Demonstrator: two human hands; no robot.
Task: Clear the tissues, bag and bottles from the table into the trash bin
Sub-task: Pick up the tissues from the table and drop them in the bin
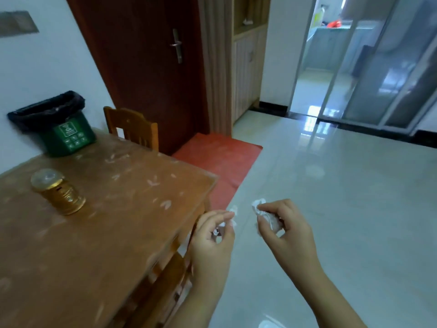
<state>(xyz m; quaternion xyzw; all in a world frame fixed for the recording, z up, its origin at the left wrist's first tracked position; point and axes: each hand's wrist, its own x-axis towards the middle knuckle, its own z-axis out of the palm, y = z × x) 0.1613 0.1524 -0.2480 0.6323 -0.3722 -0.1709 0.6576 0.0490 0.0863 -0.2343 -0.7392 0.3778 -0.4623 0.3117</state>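
I see my two hands held out over the pale tiled floor (331,209), just off the near right corner of the table (106,233), apart from each other and neither touching the table. My left hand (212,237) has its thumb and fingers pinched closed on a small crumpled white tissue (233,216), which sticks out past the fingertips. My right hand (283,230) is closed the same way around a second white tissue (262,213), bunched between thumb and fingers with a tuft poking out to the left. That makes two tissues, one per hand.

The trash bin (68,136) is green with a white label on its front and sits at the far left corner of the table, against the white wall. A black liner bag (47,110) is folded over its rim. I cannot tell from this angle what is inside it.

One container stands on the table near its left edge: a gold jar (59,192) with a clear domed lid, upright. Its contents are not visible to me.

I count two wooden chairs: one chair (132,129) pushed in at the far edge of the table, and a second chair (165,280) tucked under the near right edge, below my left wrist. A red mat (217,159) lies on the floor in front of the dark door (142,67).
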